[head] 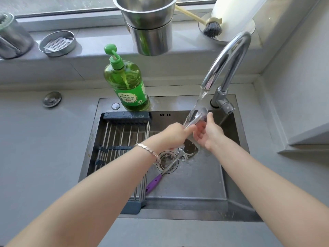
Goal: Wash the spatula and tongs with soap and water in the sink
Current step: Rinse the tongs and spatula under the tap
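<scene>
Water runs from the chrome faucet [229, 59] into the dark steel sink [195, 189]. My left hand [173, 135] grips the metal tongs [197, 116] and holds their tips up in the stream. My right hand [209, 133] is cupped around the tongs from the right, fingers curled against the metal. On the sink floor lies the spatula [190, 148], its slotted blade partly hidden under my hands, its metal shaft crossing the drain [167, 162], its purple handle [154, 181] pointing toward the near left.
A green dish-soap pump bottle [127, 84] stands on the sink's back rim. A roll-up drying rack [121, 150] covers the sink's left part. On the sill sit stacked steel pots [148, 25], a round steel dish [57, 42] and a brush [211, 27].
</scene>
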The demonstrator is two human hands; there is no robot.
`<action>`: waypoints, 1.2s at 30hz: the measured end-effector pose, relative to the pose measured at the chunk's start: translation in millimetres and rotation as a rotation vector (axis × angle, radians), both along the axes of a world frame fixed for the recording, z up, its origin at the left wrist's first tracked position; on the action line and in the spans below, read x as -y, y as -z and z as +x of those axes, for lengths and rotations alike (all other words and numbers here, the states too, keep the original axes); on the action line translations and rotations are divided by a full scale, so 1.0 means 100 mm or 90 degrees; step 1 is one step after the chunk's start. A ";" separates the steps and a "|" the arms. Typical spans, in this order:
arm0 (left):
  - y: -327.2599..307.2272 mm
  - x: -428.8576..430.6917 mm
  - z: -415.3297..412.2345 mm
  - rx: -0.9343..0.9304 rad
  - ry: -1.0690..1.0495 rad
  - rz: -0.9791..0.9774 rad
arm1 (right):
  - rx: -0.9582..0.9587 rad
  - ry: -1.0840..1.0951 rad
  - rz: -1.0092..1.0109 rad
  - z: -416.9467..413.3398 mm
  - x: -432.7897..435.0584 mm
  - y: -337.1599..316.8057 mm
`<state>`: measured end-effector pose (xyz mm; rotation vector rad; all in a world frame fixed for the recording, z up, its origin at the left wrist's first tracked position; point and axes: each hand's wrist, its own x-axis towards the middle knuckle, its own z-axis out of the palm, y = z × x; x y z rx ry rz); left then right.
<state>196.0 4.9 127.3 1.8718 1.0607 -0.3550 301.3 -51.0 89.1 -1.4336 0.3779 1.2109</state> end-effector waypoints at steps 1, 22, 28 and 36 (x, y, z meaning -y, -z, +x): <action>0.00 -0.03 0.01 0.005 -0.027 -0.020 | 0.003 -0.006 0.008 0.00 0.06 0.02; 1.16 0.08 -0.76 -0.255 -0.094 0.003 | -0.012 -0.287 -0.277 -0.58 0.16 1.77; 1.33 -0.03 -0.75 -0.159 -0.173 -0.003 | -0.090 -0.138 -0.213 -0.65 -0.14 2.14; 1.31 -0.07 -0.69 -0.078 -0.350 -0.088 | -0.016 -0.035 -0.181 -0.77 -0.11 2.08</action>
